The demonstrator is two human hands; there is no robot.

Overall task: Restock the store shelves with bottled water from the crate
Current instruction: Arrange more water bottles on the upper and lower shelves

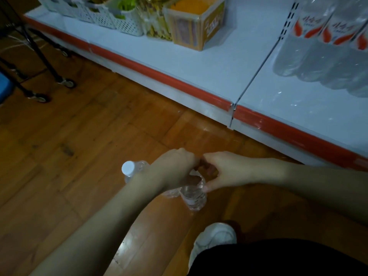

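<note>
Small clear water bottles stand on the wooden floor in front of me. One with a white cap (129, 168) shows left of my left wrist. My left hand (175, 170) curls over the top of a bottle hidden beneath it. My right hand (221, 172) grips the neck of another clear bottle (194, 198), whose body shows below the fingers. Both hands touch at the knuckles. On the white bottom shelf (199, 64) at the right stand several large water bottles with red labels (318, 46). No crate is in view.
The shelf has a red front strip (159, 74). White baskets (119, 20) and an orange-lidded box (197, 24) sit on it at the left. A wheeled black cart frame (39, 62) stands at far left. My white shoe (213, 242) is near the bottom.
</note>
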